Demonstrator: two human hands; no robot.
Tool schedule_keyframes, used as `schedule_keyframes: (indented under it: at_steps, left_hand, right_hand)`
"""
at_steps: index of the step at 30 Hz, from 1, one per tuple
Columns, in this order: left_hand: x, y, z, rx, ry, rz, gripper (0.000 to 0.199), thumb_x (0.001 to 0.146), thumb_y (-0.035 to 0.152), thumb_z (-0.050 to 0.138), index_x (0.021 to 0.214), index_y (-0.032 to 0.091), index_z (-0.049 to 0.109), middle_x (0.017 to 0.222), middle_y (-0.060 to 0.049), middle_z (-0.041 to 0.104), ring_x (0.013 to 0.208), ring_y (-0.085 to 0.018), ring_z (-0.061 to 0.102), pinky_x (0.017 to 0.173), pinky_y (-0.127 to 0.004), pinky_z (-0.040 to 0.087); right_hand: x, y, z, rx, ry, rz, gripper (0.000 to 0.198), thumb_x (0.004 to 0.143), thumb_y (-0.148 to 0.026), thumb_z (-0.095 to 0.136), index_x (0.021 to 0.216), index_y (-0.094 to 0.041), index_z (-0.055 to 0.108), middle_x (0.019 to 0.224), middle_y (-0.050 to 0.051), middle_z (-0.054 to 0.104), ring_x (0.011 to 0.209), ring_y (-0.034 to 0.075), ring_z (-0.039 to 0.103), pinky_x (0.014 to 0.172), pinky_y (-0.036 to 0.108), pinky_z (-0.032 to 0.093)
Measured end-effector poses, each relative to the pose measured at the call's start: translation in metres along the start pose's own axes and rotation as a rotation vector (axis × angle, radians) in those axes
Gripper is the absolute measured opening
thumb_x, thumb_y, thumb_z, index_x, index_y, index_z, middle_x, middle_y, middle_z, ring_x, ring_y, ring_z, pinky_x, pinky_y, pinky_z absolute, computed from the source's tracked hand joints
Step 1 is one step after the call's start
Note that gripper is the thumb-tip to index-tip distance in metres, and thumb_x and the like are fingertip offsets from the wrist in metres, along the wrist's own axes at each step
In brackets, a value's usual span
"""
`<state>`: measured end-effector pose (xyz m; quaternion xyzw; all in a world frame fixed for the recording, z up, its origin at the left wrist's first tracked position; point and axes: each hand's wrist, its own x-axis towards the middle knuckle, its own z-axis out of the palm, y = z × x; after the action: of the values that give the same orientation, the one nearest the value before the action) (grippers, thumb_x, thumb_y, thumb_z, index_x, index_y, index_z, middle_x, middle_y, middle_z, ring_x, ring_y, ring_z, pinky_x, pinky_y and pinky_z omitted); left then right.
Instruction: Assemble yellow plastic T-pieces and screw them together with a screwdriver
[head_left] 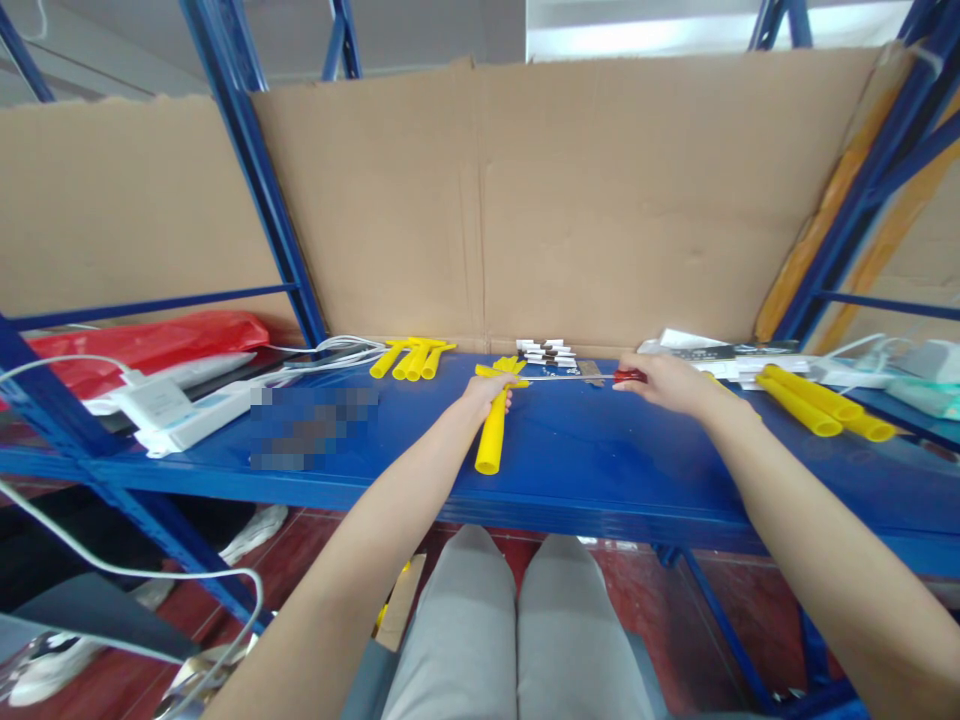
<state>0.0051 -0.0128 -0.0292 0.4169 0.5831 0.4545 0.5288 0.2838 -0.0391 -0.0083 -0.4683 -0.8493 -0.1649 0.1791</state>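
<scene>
My left hand [491,393] is closed around a yellow plastic tube piece [491,435], a T-shaped part whose open round end points toward me. My right hand [664,382] grips the red handle of a screwdriver [577,378]. Its long metal shaft runs level to the left and reaches the head of the yellow piece; the tip is hidden there. Behind the left hand more yellow ends [510,363] show, partly covered. Beyond the shaft lie several small white-and-black pieces [546,353] in a group.
Several yellow tube pieces [411,360] lie at the back left of the blue shelf [420,440]. More yellow tubes [810,400] rest on the right. A white power strip [199,420] with cables sits at the left, near a red bag [165,345]. Cardboard [600,200] walls the back.
</scene>
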Motion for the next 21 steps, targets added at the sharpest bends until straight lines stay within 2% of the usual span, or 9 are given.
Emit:
schedule_keyframes:
  at_steps: [13, 21]
  left_hand:
    - [-0.001, 0.0, 0.001, 0.034, 0.023, 0.023, 0.008, 0.081, 0.008, 0.065, 0.076, 0.011, 0.061, 0.042, 0.004, 0.047, 0.037, -0.009, 0.045, 0.041, -0.021, 0.039]
    - [-0.007, 0.002, 0.001, 0.174, 0.008, 0.224, 0.018, 0.075, -0.004, 0.061, 0.067, 0.012, 0.06, 0.042, 0.004, 0.048, 0.038, -0.009, 0.044, 0.042, -0.022, 0.04]
  right_hand:
    - [0.0, 0.001, 0.0, -0.006, -0.007, -0.001, 0.011, 0.087, -0.034, 0.055, 0.081, -0.025, 0.059, 0.072, 0.004, 0.067, 0.066, 0.02, 0.061, 0.059, 0.027, 0.035]
    - [0.0, -0.009, -0.008, -0.046, -0.002, -0.015, 0.014, 0.09, -0.033, 0.053, 0.083, -0.025, 0.062, 0.077, 0.006, 0.071, 0.072, 0.022, 0.064, 0.063, 0.029, 0.037]
